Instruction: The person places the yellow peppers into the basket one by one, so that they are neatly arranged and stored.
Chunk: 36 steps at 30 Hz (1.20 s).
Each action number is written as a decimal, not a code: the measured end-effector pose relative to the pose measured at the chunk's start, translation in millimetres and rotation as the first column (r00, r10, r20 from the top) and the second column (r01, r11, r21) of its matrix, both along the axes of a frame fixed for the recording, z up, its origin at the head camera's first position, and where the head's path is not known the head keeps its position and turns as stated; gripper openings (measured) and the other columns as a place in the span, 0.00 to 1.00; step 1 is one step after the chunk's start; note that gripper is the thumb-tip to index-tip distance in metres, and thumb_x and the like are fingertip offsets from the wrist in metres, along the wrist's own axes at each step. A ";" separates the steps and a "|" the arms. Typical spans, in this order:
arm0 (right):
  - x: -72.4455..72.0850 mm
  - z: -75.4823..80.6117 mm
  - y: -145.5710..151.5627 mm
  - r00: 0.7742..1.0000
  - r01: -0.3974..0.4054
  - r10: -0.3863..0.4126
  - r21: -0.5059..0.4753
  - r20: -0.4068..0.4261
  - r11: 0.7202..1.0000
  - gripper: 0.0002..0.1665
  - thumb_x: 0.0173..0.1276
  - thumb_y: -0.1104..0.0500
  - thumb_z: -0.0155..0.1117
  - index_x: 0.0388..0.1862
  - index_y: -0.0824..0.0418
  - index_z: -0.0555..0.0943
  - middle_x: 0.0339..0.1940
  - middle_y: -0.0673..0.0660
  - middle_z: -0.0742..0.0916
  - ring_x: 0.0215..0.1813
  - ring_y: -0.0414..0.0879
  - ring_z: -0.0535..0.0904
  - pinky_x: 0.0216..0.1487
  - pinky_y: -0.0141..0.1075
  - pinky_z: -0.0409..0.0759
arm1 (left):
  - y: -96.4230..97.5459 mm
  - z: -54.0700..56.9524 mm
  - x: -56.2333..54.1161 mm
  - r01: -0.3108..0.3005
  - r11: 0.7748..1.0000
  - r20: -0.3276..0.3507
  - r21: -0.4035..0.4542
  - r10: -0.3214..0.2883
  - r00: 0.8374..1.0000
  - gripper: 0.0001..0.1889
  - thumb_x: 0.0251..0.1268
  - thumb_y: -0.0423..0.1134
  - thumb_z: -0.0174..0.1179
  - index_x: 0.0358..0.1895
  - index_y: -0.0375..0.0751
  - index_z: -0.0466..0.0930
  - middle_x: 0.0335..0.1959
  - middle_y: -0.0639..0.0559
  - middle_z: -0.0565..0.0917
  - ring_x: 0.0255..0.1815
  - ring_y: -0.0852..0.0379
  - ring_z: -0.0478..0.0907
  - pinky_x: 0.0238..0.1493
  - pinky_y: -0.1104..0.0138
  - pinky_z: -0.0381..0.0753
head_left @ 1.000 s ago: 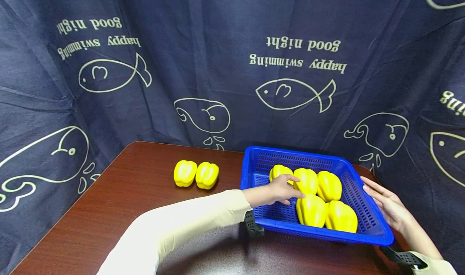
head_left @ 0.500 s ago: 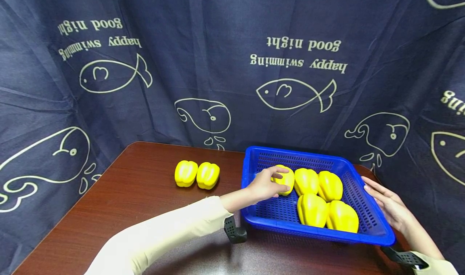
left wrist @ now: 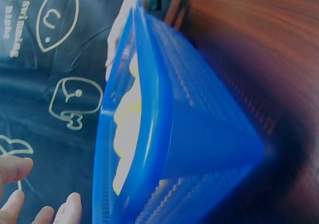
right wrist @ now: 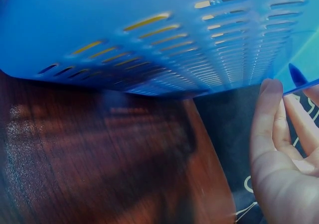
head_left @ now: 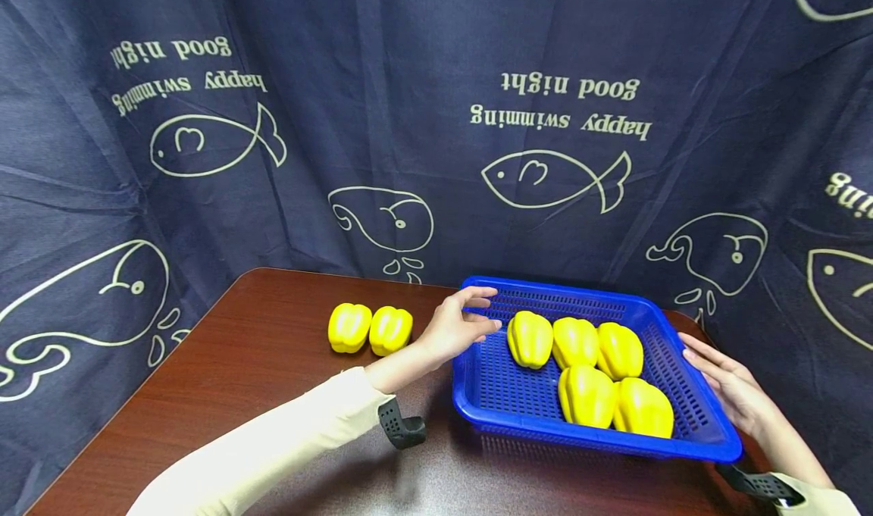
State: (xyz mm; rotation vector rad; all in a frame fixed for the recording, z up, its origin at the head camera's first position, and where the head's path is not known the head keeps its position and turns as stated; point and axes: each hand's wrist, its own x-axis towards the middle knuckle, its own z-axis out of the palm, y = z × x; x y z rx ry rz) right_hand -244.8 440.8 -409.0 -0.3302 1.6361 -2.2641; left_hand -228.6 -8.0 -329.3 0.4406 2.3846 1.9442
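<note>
A blue plastic basket (head_left: 518, 421) with slotted walls stands on the right of the table, holding several yellow bell peppers (head_left: 589, 395). My left hand (head_left: 455, 328) is over the basket's left rim, fingers spread and nothing between them; its fingertips also show at the lower left of the left wrist view. The nearest pepper in the basket (head_left: 530, 339) lies just right of those fingers. My right hand (head_left: 733, 391) holds the basket's right rim; in the right wrist view its thumb and fingers pinch the rim edge (right wrist: 299, 88).
Two more yellow bell peppers (head_left: 369, 329) sit side by side on the brown wooden table (head_left: 273, 334), left of the basket. A dark blue curtain (head_left: 382, 122) with fish and whale drawings hangs behind the table and at both sides.
My left hand has come left from over the peppers to the left rim, letting go of the leftmost pepper in the basket. The right hand has stayed at the rim.
</note>
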 end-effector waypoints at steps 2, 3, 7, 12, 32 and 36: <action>0.5 0.2 0.3 1.000 0.009 -0.009 0.008 0.008 1.000 0.27 0.79 0.64 0.38 0.55 0.39 0.81 0.48 0.44 0.88 0.46 0.42 0.86 0.43 0.33 0.84 | -7.8 1.2 -0.8 -0.020 1.000 -0.011 -0.011 0.020 1.000 0.26 0.59 0.32 0.65 0.62 0.40 0.73 0.57 0.37 0.78 0.45 0.48 0.84 0.43 0.60 0.85; 0.7 0.0 0.4 1.000 0.012 -0.013 0.011 0.009 1.000 0.27 0.79 0.63 0.38 0.55 0.39 0.81 0.48 0.44 0.88 0.46 0.42 0.86 0.43 0.33 0.84 | -11.7 2.2 -0.7 -0.034 0.999 -0.019 -0.020 0.034 0.999 0.26 0.59 0.32 0.65 0.62 0.41 0.73 0.57 0.38 0.78 0.45 0.48 0.83 0.43 0.60 0.85; 0.9 -1.9 0.5 1.000 0.012 -0.012 0.014 0.001 1.000 0.27 0.79 0.63 0.38 0.55 0.39 0.81 0.48 0.44 0.88 0.46 0.42 0.86 0.43 0.33 0.84 | -26.9 2.3 -0.5 -0.097 0.995 -0.049 -0.039 0.095 0.994 0.25 0.58 0.33 0.66 0.61 0.43 0.75 0.55 0.39 0.80 0.43 0.50 0.83 0.42 0.61 0.86; 0.3 -5.3 -0.5 0.999 -0.025 0.025 -0.001 -0.031 1.000 0.28 0.79 0.65 0.36 0.57 0.40 0.80 0.50 0.44 0.87 0.48 0.42 0.86 0.45 0.33 0.84 | -46.5 2.1 -1.6 -0.152 0.988 -0.068 -0.021 0.150 0.986 0.25 0.57 0.31 0.65 0.60 0.41 0.75 0.54 0.38 0.80 0.42 0.49 0.84 0.41 0.58 0.86; -0.1 -5.0 1.2 0.999 -0.043 0.042 -0.036 -0.031 0.998 0.29 0.79 0.65 0.34 0.58 0.41 0.80 0.50 0.46 0.87 0.48 0.42 0.86 0.45 0.33 0.84 | -140.5 -26.0 -8.4 -0.273 0.960 -0.094 -0.067 0.267 0.959 0.29 0.59 0.31 0.63 0.66 0.37 0.67 0.59 0.34 0.77 0.52 0.41 0.80 0.45 0.69 0.82; -0.3 -4.1 0.6 0.999 -0.041 0.040 -0.038 -0.032 0.998 0.28 0.79 0.65 0.35 0.58 0.42 0.80 0.50 0.46 0.87 0.48 0.42 0.86 0.45 0.33 0.84 | -153.4 -38.4 -8.5 -0.301 0.952 -0.138 -0.063 0.290 0.947 0.28 0.59 0.30 0.63 0.65 0.37 0.68 0.58 0.33 0.77 0.52 0.40 0.80 0.44 0.77 0.77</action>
